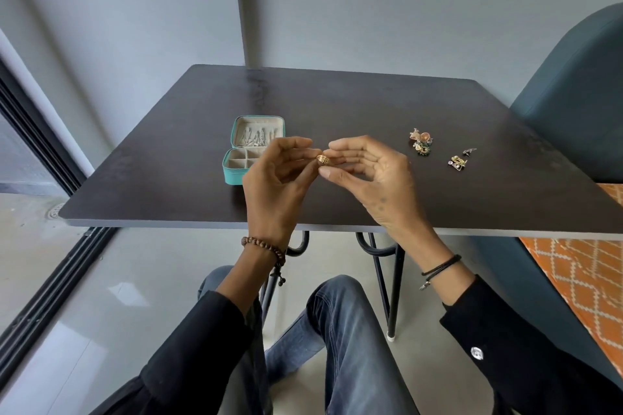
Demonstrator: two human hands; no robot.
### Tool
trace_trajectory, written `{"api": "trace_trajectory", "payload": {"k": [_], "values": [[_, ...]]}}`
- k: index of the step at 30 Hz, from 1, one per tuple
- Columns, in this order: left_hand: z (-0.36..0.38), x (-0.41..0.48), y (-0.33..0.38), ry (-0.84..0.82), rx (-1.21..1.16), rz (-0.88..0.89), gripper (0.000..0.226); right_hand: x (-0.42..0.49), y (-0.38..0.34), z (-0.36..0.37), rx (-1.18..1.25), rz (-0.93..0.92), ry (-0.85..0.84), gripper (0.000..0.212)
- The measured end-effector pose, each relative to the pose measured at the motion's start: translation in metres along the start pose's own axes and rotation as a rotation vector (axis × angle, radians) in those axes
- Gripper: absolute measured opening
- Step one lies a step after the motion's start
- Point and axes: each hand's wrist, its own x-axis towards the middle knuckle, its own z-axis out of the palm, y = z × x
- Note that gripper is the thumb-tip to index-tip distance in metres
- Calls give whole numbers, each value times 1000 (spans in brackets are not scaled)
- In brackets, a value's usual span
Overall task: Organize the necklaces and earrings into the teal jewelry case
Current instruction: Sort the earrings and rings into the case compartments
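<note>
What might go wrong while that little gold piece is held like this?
The gold earring is only pinched between fingertips of the left hand and right hand; a slip might bounce it off the table at its near edge. The loose earrings lie far from the case, where the right sleeve could sweep them.

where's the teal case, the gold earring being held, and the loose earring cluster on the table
teal jewelry case [233,177]: head view, front outer wall
gold earring [322,159]: head view, latticed face
loose earring cluster [420,142]: head view, cluster's middle

We see a teal jewelry case [236,175] with what looks like a beige lining, gold filigree earring [322,159], dark brown table [337,104], orange diamond-patterned cloth [580,276]
</note>
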Motion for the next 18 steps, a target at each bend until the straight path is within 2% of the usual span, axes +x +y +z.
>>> {"api": "trace_trajectory", "payload": {"k": [6,10,14,18], "values": [[-23,11,13,13,159,93,30,14,-7,18,-190,-166,-33,24],[-41,23,14,1,277,123,30,30,-14,27,-311,-252,-148,20],[-58,32,11,-37,366,109,21,46,-14,37,-351,-190,-228,19],[-75,35,-1,21,654,162,9,57,-8,47,-370,-110,-237,18]]}}
